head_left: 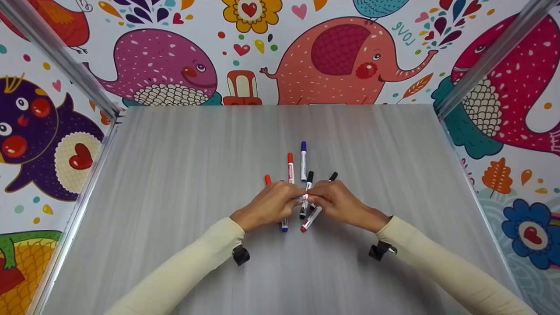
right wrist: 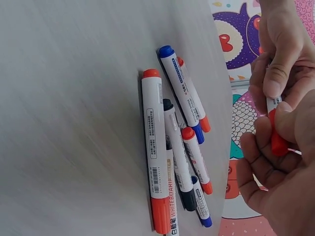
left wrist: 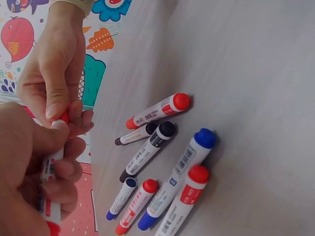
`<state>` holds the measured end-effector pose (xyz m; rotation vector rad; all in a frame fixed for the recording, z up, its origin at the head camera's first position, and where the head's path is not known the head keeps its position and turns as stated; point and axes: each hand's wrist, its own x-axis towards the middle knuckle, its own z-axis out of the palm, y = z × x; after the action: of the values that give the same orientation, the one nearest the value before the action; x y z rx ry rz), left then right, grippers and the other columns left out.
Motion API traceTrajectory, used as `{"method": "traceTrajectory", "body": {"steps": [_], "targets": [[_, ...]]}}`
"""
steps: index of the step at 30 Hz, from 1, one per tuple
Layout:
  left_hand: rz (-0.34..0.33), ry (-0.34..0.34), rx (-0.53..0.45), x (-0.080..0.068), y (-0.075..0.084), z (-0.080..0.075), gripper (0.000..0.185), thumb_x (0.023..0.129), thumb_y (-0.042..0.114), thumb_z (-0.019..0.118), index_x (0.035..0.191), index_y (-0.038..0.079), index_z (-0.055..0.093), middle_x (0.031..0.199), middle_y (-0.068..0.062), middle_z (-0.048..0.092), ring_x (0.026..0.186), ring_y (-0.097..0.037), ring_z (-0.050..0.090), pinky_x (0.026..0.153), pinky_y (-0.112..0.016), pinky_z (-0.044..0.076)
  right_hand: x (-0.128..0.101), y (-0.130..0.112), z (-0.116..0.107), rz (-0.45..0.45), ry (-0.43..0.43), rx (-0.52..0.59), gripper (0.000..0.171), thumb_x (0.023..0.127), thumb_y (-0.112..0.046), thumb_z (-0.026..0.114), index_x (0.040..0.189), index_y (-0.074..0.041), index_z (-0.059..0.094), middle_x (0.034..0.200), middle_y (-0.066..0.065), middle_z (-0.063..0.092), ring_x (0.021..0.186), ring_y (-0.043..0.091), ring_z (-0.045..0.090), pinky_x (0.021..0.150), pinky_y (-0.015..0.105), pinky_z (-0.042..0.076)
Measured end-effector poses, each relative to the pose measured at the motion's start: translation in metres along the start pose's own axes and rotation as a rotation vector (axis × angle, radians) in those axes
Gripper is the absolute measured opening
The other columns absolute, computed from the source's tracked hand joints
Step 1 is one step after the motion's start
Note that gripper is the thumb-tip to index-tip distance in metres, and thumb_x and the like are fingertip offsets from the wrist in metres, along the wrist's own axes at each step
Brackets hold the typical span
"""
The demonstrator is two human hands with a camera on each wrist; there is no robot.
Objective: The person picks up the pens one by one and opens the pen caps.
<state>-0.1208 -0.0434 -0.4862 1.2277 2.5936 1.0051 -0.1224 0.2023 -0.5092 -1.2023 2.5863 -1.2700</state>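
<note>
Both hands meet above a group of loose markers. My left hand (head_left: 273, 203) grips the white barrel of a red whiteboard marker (left wrist: 50, 172), fingers curled round it. My right hand (head_left: 339, 203) pinches that marker's red cap (right wrist: 279, 140) between thumb and fingers. In the right wrist view the cap meets the barrel; whether it sits fully on cannot be seen. Below the hands lie a blue marker (left wrist: 179, 177), a large red marker (right wrist: 155, 132), a black marker (left wrist: 147, 152) and several others. In the head view the hands partly cover them.
Beyond the hands, a small blue marker (head_left: 303, 162) and a small red marker (head_left: 290, 168) lie on the grey table (head_left: 197, 153). Printed panels (head_left: 262, 52) with cartoon animals stand at the back and sides, with metal posts (head_left: 494, 57) at the corners.
</note>
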Motion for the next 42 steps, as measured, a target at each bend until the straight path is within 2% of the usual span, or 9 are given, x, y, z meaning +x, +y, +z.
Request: {"method": "traceTrajectory", "body": {"steps": [7, 14, 19, 26, 29, 37, 42], "targets": [[0.02, -0.017, -0.05, -0.003, -0.001, -0.004, 0.02, 0.103, -0.001, 0.071, 0.119, 0.005, 0.082, 0.096, -0.005, 0.08, 0.078, -0.012, 0.06, 0.072, -0.027, 0.049, -0.001, -0.007, -0.001, -0.012, -0.015, 0.017, 0.01, 0.103, 0.001, 0.074, 0.106, -0.004, 0.083, 0.087, 0.0, 0.073, 0.079, 0.012, 0.06, 0.069, 0.03, 0.051], [0.013, -0.031, -0.09, -0.004, -0.001, -0.006, 0.021, 0.104, -0.001, 0.07, 0.12, 0.004, 0.082, 0.094, -0.006, 0.079, 0.077, -0.012, 0.057, 0.07, -0.025, 0.046, -0.002, -0.006, 0.0, -0.047, -0.018, 0.012, 0.01, 0.104, 0.001, 0.072, 0.107, -0.002, 0.081, 0.085, 0.008, 0.071, 0.078, 0.012, 0.057, 0.067, 0.029, 0.049], [0.01, -0.036, -0.129, -0.004, -0.001, -0.007, 0.019, 0.103, -0.002, 0.07, 0.115, 0.005, 0.082, 0.088, -0.003, 0.075, 0.075, -0.01, 0.055, 0.068, -0.025, 0.044, -0.003, -0.006, 0.001, -0.086, -0.006, 0.0, 0.01, 0.105, 0.0, 0.071, 0.108, -0.002, 0.081, 0.085, 0.007, 0.071, 0.078, 0.012, 0.057, 0.067, 0.029, 0.049], [-0.001, -0.046, -0.166, -0.005, -0.003, -0.008, 0.021, 0.104, -0.001, 0.071, 0.119, 0.007, 0.084, 0.096, -0.005, 0.08, 0.08, -0.009, 0.056, 0.072, -0.026, 0.046, -0.005, -0.004, 0.004, -0.174, 0.025, -0.035, 0.007, 0.104, 0.0, 0.072, 0.107, -0.001, 0.079, 0.084, 0.005, 0.069, 0.076, 0.012, 0.056, 0.065, 0.03, 0.049], [0.011, -0.049, -0.167, -0.004, -0.003, -0.009, 0.022, 0.103, -0.001, 0.071, 0.119, 0.005, 0.084, 0.094, -0.005, 0.079, 0.079, -0.009, 0.056, 0.071, -0.026, 0.046, -0.005, -0.004, 0.004, -0.188, 0.029, -0.043, 0.009, 0.104, 0.001, 0.072, 0.108, -0.002, 0.079, 0.085, 0.005, 0.069, 0.077, 0.012, 0.056, 0.065, 0.03, 0.049], [-0.007, -0.103, -0.226, -0.004, -0.001, -0.015, 0.022, 0.104, -0.003, 0.07, 0.119, 0.006, 0.084, 0.087, 0.0, 0.072, 0.075, -0.008, 0.053, 0.068, -0.024, 0.043, -0.005, -0.008, 0.006, -0.21, 0.032, -0.054, 0.005, 0.104, 0.001, 0.072, 0.104, -0.002, 0.075, 0.085, 0.005, 0.065, 0.077, 0.013, 0.055, 0.066, 0.029, 0.048], [-0.005, -0.128, -0.27, -0.004, -0.003, -0.017, 0.026, 0.104, -0.004, 0.068, 0.123, 0.005, 0.083, 0.086, -0.002, 0.072, 0.074, -0.007, 0.052, 0.068, -0.024, 0.042, -0.005, -0.007, 0.006, -0.244, 0.031, -0.06, 0.011, 0.1, 0.007, 0.074, 0.107, -0.002, 0.075, 0.089, 0.004, 0.067, 0.079, 0.013, 0.058, 0.068, 0.028, 0.051]]}}
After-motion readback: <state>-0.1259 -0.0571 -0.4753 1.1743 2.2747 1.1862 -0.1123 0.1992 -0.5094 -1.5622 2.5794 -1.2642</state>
